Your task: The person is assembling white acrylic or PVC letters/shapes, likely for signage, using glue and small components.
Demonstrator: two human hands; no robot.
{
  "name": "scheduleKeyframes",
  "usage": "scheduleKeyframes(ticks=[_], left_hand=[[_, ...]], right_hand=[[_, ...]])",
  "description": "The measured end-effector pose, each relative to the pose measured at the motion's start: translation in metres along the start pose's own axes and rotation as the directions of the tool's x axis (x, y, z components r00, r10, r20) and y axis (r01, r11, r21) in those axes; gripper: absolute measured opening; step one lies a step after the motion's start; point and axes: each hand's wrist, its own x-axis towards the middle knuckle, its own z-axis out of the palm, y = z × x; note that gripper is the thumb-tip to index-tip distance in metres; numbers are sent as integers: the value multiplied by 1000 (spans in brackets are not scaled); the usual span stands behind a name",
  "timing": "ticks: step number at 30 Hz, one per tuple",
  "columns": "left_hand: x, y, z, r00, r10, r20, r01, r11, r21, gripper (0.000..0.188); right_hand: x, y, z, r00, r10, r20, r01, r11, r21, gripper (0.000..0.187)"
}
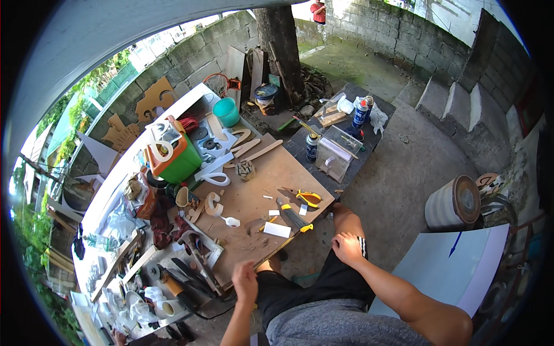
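My left hand (pixel 245 282) is held up beside the front edge of the wooden tabletop (pixel 257 233), its fingers loosely curled with nothing visible in them. Over on my right thigh rests my right hand (pixel 348 248), fingers bent in and no object showing. On the tabletop lie orange-handled pliers (pixel 309 199), a yellow-and-black cutter knife (pixel 297 216), a yellow pencil (pixel 269 223) and a white rectangular piece (pixel 277 230). To their left is a small white spoon-shaped piece (pixel 231 221) beside a curved cut-out (pixel 213 205).
Cut-out letters, a green-and-orange container (pixel 176 158) and a teal bucket (pixel 226 112) crowd the table's far left. An angle grinder (pixel 173 282) lies near left. Spray cans (pixel 360 113) and a clear box (pixel 336 155) stand on a dark table. A white sheet (pixel 438 271) leans right; a person (pixel 318 11) stands far off.
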Motion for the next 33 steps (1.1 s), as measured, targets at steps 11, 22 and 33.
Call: scheduleKeyframes(ticks=[11,22,33], left_hand=[[-70,-69,66,897,-315,311,302,949,90,18],[-55,-75,104,810,-277,517,134,945,298,18],[-57,-86,98,842,-269,468,219,963,160,17]], right_hand=[[0,-3,0,999,-36,-2,36,999,-7,7],[-10,5,6,998,-38,-42,38,999,1,7],[-6,6,9,996,-53,-65,54,999,6,5]])
